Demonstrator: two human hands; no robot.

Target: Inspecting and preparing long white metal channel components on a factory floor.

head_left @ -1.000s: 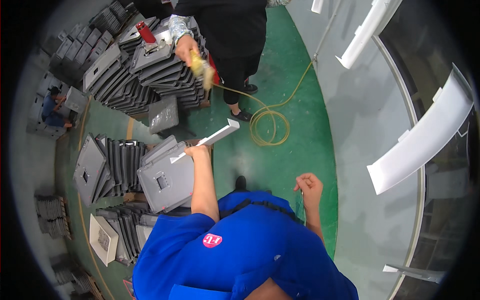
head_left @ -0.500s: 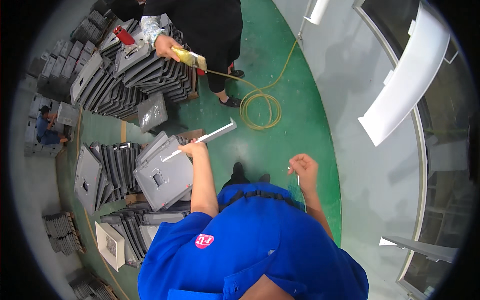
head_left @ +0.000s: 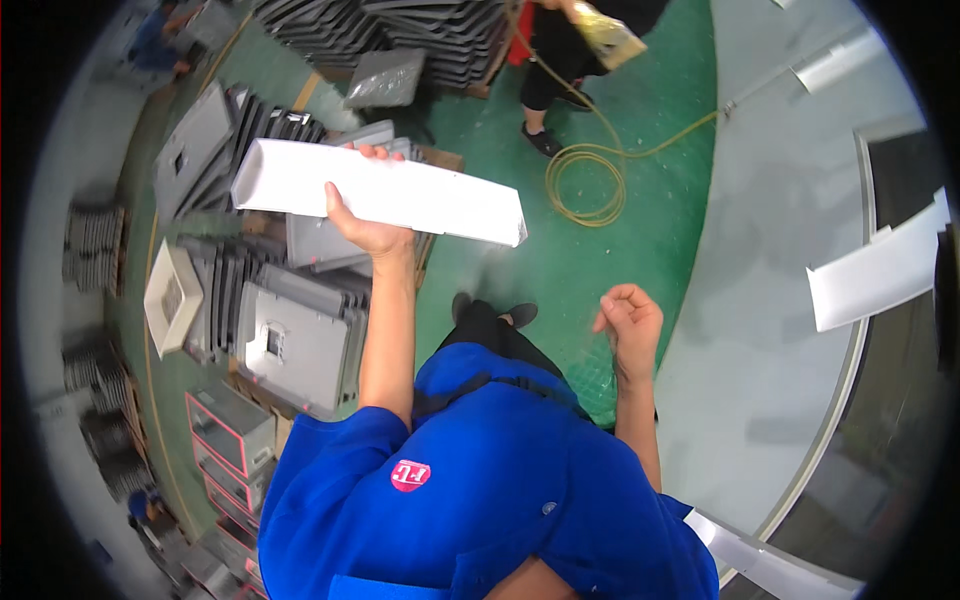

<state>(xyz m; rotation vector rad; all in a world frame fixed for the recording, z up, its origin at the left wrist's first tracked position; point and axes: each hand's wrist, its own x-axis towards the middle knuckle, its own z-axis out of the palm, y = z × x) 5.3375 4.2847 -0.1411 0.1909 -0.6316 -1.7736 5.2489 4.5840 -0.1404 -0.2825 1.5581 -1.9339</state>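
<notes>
My left hand (head_left: 372, 232) is closed around a long white panel (head_left: 440, 200) with bent edges, held up in front of me to the left. The thumb lies over its broad face, and the other fingertips show at the far edge. Out to the right, my right hand (head_left: 634, 330) is raised with its fingers curled and pinched together. Whatever sits between those fingertips is too small to make out. Below this hand, a see-through textured patch (head_left: 592, 388) shows against the green floor; whether it hangs from the fingers I cannot tell.
Grey panels (head_left: 290, 350) stand in rows at my left, near a cream tray (head_left: 172, 300) and red-edged grey boxes (head_left: 232, 432). Ahead, a co-worker holds a yellow-wrapped thing (head_left: 610, 40). A coiled yellow hose (head_left: 587, 218) lies on the floor. White panels (head_left: 870, 280) hang at the right.
The white panel has turned from edge-on to show its broad face, still in my left hand. My view has shifted, with the grey stacks lower or further left. The right hand stays pinched.
</notes>
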